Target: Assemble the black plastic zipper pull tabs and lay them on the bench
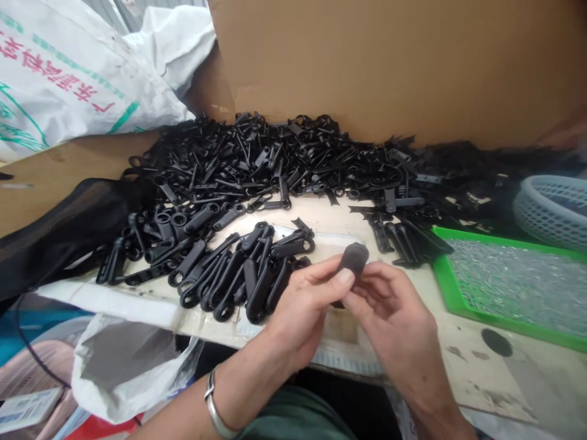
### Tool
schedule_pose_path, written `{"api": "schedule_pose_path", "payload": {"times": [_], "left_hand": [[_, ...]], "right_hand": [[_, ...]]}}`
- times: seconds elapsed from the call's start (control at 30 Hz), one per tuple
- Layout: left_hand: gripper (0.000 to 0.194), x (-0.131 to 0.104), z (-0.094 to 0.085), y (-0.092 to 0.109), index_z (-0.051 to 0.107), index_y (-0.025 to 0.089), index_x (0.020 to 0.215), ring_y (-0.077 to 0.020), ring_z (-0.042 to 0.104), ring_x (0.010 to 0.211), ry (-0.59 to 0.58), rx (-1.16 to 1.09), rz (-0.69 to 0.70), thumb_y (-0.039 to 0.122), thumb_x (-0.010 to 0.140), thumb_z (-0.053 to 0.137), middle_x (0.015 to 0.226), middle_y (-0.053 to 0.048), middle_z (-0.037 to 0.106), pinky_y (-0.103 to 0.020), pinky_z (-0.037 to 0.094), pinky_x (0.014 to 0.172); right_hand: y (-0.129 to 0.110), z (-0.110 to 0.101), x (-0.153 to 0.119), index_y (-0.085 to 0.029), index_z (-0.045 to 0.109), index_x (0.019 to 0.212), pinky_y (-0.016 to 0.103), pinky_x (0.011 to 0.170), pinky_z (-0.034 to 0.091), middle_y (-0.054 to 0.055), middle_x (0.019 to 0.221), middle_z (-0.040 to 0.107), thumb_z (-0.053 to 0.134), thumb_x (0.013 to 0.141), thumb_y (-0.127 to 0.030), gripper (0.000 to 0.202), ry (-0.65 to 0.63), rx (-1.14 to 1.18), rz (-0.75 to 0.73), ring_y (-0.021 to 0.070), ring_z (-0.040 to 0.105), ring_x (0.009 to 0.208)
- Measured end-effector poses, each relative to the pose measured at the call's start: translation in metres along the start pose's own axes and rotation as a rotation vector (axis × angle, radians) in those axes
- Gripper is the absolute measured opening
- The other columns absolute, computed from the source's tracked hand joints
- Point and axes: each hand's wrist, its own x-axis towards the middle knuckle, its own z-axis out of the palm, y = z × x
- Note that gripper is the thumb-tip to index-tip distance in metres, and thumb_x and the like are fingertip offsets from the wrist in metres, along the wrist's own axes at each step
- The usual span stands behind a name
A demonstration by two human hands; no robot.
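A black plastic part (354,256) with a rounded end is held up over the front of the table. My left hand (305,305) grips it, thumb on its face. My right hand (394,311) is closed against the same part from the right, its fingertips pressed to the lower side. Whether a smaller piece sits between those fingertips is hidden. Just left of my hands lies a group of black handle-like parts (250,269) with ring ends. Behind them rises a large heap of similar black parts (257,156).
A green tray (443,269) of small metal pins stands at the right, a blue-grey basket (541,211) behind it. Cardboard (394,67) walls the back. White sacks (92,67) lean at upper left; an open white bag (121,366) hangs at the lower left.
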Motion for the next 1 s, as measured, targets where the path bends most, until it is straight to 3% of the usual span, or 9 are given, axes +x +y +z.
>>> {"api": "schedule_pose_path", "payload": {"times": [0.13, 0.2, 0.27, 0.33, 0.4, 0.5, 0.63, 0.87, 1.0], "left_hand": [[0.035, -0.002, -0.009, 0.000, 0.070, 0.017, 0.122, -0.0265, 0.062, 0.114, -0.004, 0.203, 0.057, 0.027, 0.089, 0.067, 0.119, -0.011, 0.070, -0.040, 0.044, 0.105], [0.050, -0.003, -0.017, 0.004, 0.060, 0.020, 0.134, -0.0298, 0.055, 0.125, 0.057, 0.513, 0.220, 0.031, 0.087, 0.071, 0.136, -0.012, 0.060, -0.044, 0.044, 0.106], [0.058, -0.003, -0.024, 0.012, 0.052, 0.024, 0.140, -0.0310, 0.040, 0.139, 0.051, 0.900, 0.472, 0.031, 0.086, 0.073, 0.153, -0.011, 0.044, -0.047, 0.036, 0.113], [0.045, -0.002, -0.028, 0.021, 0.056, 0.024, 0.135, -0.0285, 0.036, 0.142, -0.107, 1.216, 0.651, 0.029, 0.092, 0.067, 0.154, -0.010, 0.042, -0.047, 0.030, 0.117], [0.025, -0.001, -0.027, 0.029, 0.064, 0.019, 0.121, -0.0241, 0.050, 0.128, -0.281, 1.362, 0.676, 0.027, 0.099, 0.055, 0.136, -0.011, 0.058, -0.042, 0.038, 0.110], [0.026, -0.002, -0.023, 0.033, 0.066, 0.013, 0.110, -0.0184, 0.058, 0.101, -0.365, 1.379, 0.602, 0.027, 0.102, 0.047, 0.105, -0.009, 0.064, -0.032, 0.048, 0.089], [0.024, -0.004, -0.019, 0.028, 0.063, 0.010, 0.114, -0.0174, 0.054, 0.106, -0.365, 1.355, 0.616, 0.021, 0.102, 0.045, 0.113, -0.010, 0.060, -0.030, 0.046, 0.094], [0.023, -0.005, -0.016, 0.022, 0.062, 0.010, 0.113, -0.0195, 0.056, 0.095, -0.413, 1.464, 0.476, 0.021, 0.102, 0.044, 0.099, -0.008, 0.066, -0.033, 0.048, 0.087], [0.024, -0.005, -0.014, 0.018, 0.064, 0.008, 0.106, -0.0198, 0.055, 0.087, -0.400, 1.482, 0.580, 0.014, 0.100, 0.042, 0.090, -0.009, 0.064, -0.032, 0.047, 0.078]], "right_hand": [[-0.007, -0.008, 0.002, -0.026, 0.069, 0.097, 0.028, 0.081, 0.060, 0.000, 0.094, 0.075, 0.073, 0.082, -0.030, 0.016, -0.032, -0.212, -0.142, 0.0175, 0.072, 0.085], [-0.011, -0.017, 0.004, -0.025, 0.070, 0.097, 0.028, 0.083, 0.058, 0.000, 0.096, 0.074, 0.069, 0.085, -0.023, 0.012, -0.030, -0.409, -0.292, 0.0166, 0.070, 0.085], [-0.016, -0.026, 0.004, -0.024, 0.070, 0.097, 0.028, 0.085, 0.056, 0.001, 0.096, 0.072, 0.066, 0.086, -0.019, 0.013, -0.049, -0.557, -0.467, 0.0163, 0.068, 0.087], [-0.022, -0.032, 0.005, -0.023, 0.069, 0.099, 0.027, 0.086, 0.054, 0.002, 0.095, 0.070, 0.063, 0.089, -0.018, 0.013, -0.098, -0.633, -0.587, 0.0161, 0.065, 0.089], [-0.028, -0.036, 0.005, -0.024, 0.069, 0.099, 0.026, 0.086, 0.053, 0.002, 0.095, 0.069, 0.062, 0.091, -0.018, 0.012, -0.151, -0.662, -0.625, 0.0158, 0.064, 0.090], [-0.030, -0.039, 0.003, -0.027, 0.067, 0.101, 0.024, 0.087, 0.053, -0.001, 0.096, 0.069, 0.063, 0.091, -0.021, 0.012, -0.165, -0.633, -0.577, 0.0144, 0.065, 0.090], [-0.025, -0.040, 0.001, -0.030, 0.063, 0.108, 0.019, 0.083, 0.055, -0.006, 0.097, 0.071, 0.067, 0.090, -0.023, 0.020, -0.117, -0.569, -0.459, 0.0117, 0.069, 0.084], [-0.022, -0.039, 0.004, -0.027, 0.065, 0.095, 0.021, 0.079, 0.056, -0.004, 0.091, 0.072, 0.068, 0.090, -0.024, 0.007, -0.169, -0.595, -0.492, 0.0134, 0.069, 0.079], [-0.022, -0.037, -0.001, -0.025, 0.064, 0.091, 0.021, 0.073, 0.055, -0.003, 0.084, 0.070, 0.066, 0.092, -0.025, 0.002, -0.130, -0.658, -0.534, 0.0128, 0.067, 0.070]]}}
